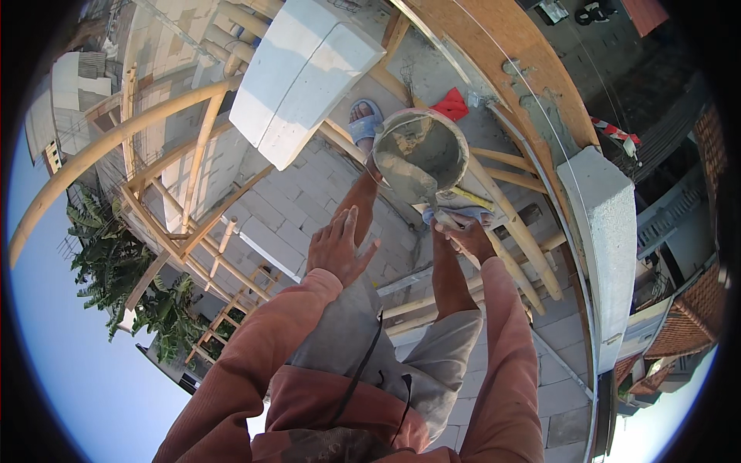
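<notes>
My right hand point(468, 234) is closed around the handle of a trowel point(409, 179). The mortar-coated blade reaches into a round bucket point(466, 147) between my feet. Wet grey mortar point(445, 154) lies inside and coats the walls. My left hand point(340, 245) holds nothing; its fingers are apart and it hovers by my left leg, away from the bucket. A blue sandal point(366, 122) is on my left foot, beside the bucket. Part of the trowel's handle is hidden by my right fingers.
Large pale blocks point(305, 85) stand at the upper left, near bamboo poles point(204, 154). A red cloth point(451, 104) lies behind the bucket. On the right run a mortar-smeared wooden board point(513, 42), a taut string point(532, 92) and another pale block point(598, 224). More bamboo poles point(517, 231) lie by my right foot.
</notes>
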### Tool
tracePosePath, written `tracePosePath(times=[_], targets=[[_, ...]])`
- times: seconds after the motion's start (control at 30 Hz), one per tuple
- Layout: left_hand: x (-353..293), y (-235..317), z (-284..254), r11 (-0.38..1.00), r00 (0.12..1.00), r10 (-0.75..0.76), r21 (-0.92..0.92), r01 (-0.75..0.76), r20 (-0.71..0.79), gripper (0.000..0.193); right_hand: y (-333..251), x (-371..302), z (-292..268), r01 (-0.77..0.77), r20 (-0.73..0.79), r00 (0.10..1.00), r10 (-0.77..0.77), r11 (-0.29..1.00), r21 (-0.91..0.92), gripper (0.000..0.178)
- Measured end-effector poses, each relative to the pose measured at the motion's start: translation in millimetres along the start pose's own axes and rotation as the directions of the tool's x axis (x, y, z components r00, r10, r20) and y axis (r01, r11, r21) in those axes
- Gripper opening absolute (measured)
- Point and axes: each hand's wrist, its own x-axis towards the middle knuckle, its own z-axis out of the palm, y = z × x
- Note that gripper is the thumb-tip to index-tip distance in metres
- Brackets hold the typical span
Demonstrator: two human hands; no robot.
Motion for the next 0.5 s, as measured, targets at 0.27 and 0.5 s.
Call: tracePosePath(times=[0.27,0.5], targets=[[1,3,-3,1.000,1.000,0.015,-0.011,-0.015,0.001,0.084,-37,-75,-23,0.352,-0.054,0.935,-0.350,0.935,0.039,0.068],[2,-6,-3,1.000,1.000,0.013,0.012,-0.013,-0.019,0.086,-118,-143,-33,0.428,-0.459,0.595,-0.660,0.743,-0.514,0.055]])
